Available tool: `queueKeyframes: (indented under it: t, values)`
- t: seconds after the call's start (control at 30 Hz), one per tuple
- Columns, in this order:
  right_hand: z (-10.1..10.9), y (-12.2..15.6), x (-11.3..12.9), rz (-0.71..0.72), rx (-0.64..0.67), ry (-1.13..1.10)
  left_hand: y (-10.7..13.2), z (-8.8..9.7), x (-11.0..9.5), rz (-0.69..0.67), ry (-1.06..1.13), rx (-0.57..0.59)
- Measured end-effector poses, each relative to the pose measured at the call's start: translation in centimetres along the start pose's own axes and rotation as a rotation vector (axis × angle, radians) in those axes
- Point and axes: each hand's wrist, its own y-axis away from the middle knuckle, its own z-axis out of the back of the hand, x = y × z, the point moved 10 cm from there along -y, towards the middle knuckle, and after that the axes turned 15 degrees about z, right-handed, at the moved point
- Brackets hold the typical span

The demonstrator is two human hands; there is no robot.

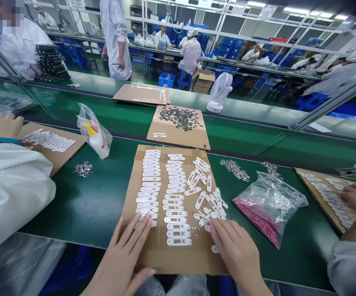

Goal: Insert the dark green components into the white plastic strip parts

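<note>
**Light touch, straight columns**

White strips (176, 191) lie on cardboard (162, 263), in two columns and a loose pile (209, 183). Left hand (124, 255): spread over one column's end. Right hand (238, 250): at the pile; cannot tell whether pinching. Best slid singly.

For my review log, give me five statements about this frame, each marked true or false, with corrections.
1. The left hand is at the left column of white pieces. True.
2. The pink pieces lie loose, outside any bag. False: they are inside a clear bag.
3. The right hand is by the jumbled pieces. True.
4. The fan stands between the two hands. False: it stands beyond the cardboard sheet.
5. The yellow-tipped bottle is in a plastic bag. True.
</note>
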Motion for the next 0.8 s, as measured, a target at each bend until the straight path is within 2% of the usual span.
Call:
queueKeyframes:
  t: [0.1, 0.23, 0.27, 0.33, 0.4, 0.47, 0.57, 0.67, 0.73, 0.8]
  values:
    - [-0.7, 0.8, -1.7, -0.326, -0.078, -0.397, 0.2, 0.6, 0.0, 0.011, 0.019, -0.013]
    - [-3.5, 2.5, -2.0, -0.799, -0.048, -0.838, 0.3, 1.8, -0.4, 0.004, 0.084, -0.048]
    - [-4.1, 2.6, -1.7, -0.865, -0.027, -0.917, 0.3, 2.1, -0.5, 0.003, 0.101, -0.053]
    - [-5.1, 2.1, -0.8, -0.899, 0.032, -1.052, 0.5, 2.7, -0.8, 0.002, 0.128, -0.057]
    - [-5.9, 0.6, 0.7, -0.797, 0.103, -1.129, 0.8, 3.1, -1.0, -0.014, 0.143, -0.066]
    - [-6.2, -1.5, 2.9, -0.58, 0.142, -1.107, 1.3, 3.5, -1.3, -0.058, 0.152, -0.088]
    - [-5.2, -4.6, 6.7, -0.221, 0.064, -0.888, 2.2, 2.7, -1.4, -0.101, 0.115, -0.066]
    - [-4.1, -6.0, 9.1, -0.063, -0.027, -0.621, 2.9, 1.3, -1.3, -0.126, 0.064, -0.059]
    - [-3.9, -6.2, 8.9, -0.034, -0.036, -0.56, 3.3, 0.6, -1.3, -0.149, 0.051, -0.093]
    - [-3.6, -6.2, 6.7, -0.038, -0.048, -0.564, 3.8, -0.1, -1.1, -0.157, 0.05, -0.124]
